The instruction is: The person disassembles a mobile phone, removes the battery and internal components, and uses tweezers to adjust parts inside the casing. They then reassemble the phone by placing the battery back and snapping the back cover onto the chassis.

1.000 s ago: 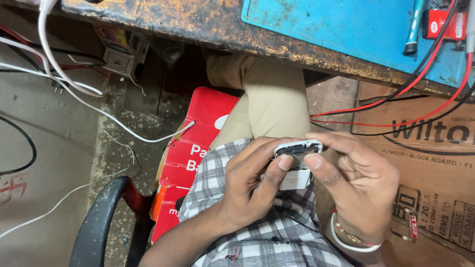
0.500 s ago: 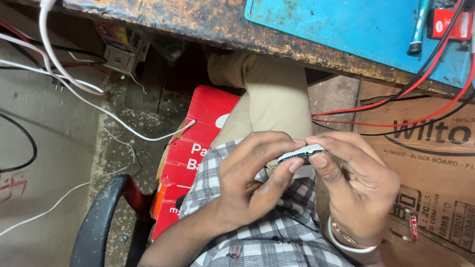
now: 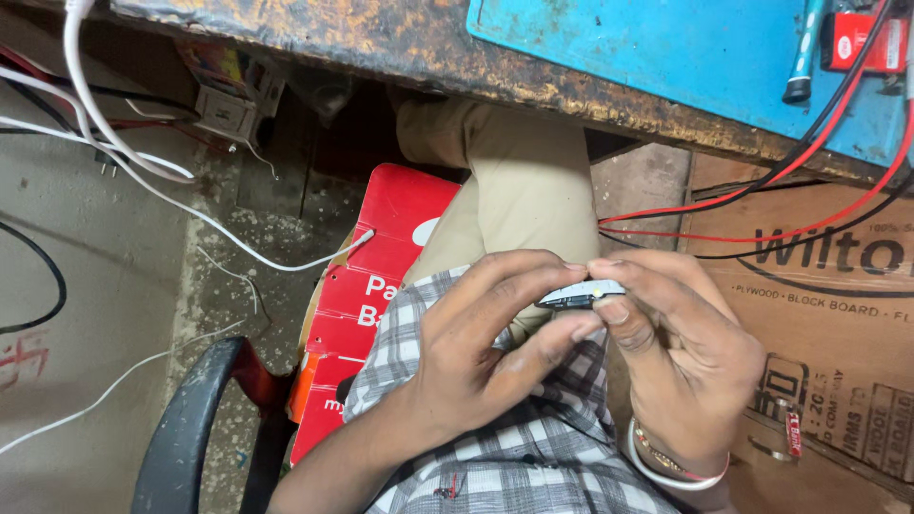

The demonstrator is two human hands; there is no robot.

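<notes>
1. A small, flat, white-and-dark slim electronic part [image 3: 581, 296] is held edge-on between both hands, above the lap and just below the counter edge. Its exact kind cannot be told.
2. The left hand [image 3: 476, 357] is closed on the part's left end: the fingers are curled over the top and the thumb is pressed from beneath.
3. The right hand [image 3: 681, 366] is closed on the part's right end, which is pinched between fingertips and thumb. Thin bangles and a thread band [image 3: 671, 466] are worn at this wrist.
4. A grey-and-white checked shirt [image 3: 514, 457] is seen beneath the hands, and a leg in beige trousers [image 3: 519, 200] is extended under the counter.
5. A worn, rust-stained counter [image 3: 400, 43] is set across the top of the view; a blue mat [image 3: 666, 48] is laid on it.
6. Red and black wires [image 3: 762, 205] are hung from the counter's right side, down across a brown cardboard sheet [image 3: 819, 314].
7. A pen-like tool with a dark tip [image 3: 802, 57] and a small red box [image 3: 862, 43] are placed on the blue mat, near the wires.
8. A red printed carton [image 3: 371, 305] is stood beside the leg, touched by a white cable [image 3: 219, 233] that is trailed over the concrete floor [image 3: 86, 286].
9. A dark chair armrest [image 3: 181, 428] is seen at lower left.
</notes>
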